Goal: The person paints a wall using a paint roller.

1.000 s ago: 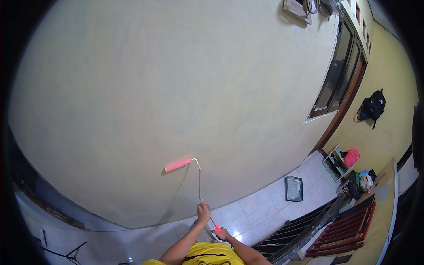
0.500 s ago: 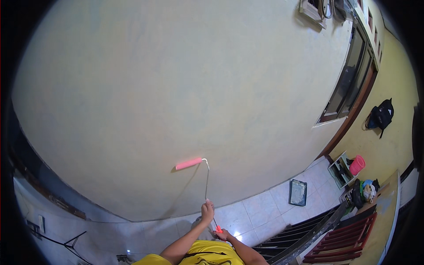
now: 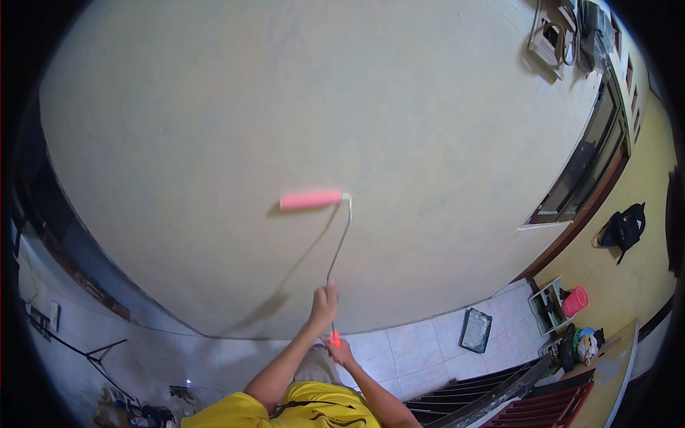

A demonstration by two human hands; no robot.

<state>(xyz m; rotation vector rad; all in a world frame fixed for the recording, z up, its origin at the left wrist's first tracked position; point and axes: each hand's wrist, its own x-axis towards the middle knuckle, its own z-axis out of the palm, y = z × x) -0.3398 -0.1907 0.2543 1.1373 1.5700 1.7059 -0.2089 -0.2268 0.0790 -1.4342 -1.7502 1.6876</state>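
Left hand [image 3: 323, 307] grasping rod [image 3: 340, 244]; right hand [image 3: 340, 352] grasping orange handle [image 3: 335, 338], lower end hidden in fist. Pink roller [image 3: 311, 200] blurred; contact with wall [image 3: 214, 143] unclear. Lower-left clutter [image 3: 114, 412] cut off.

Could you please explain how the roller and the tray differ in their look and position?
Colour: the roller has a pink sleeve, while the tray is dark-rimmed with a pale inside.
Shape: the roller is a slim cylinder on a bent rod; the tray is rectangular.
Position: the roller is held up at the wall by the left hand and right hand; the tray lies on the floor, untouched.
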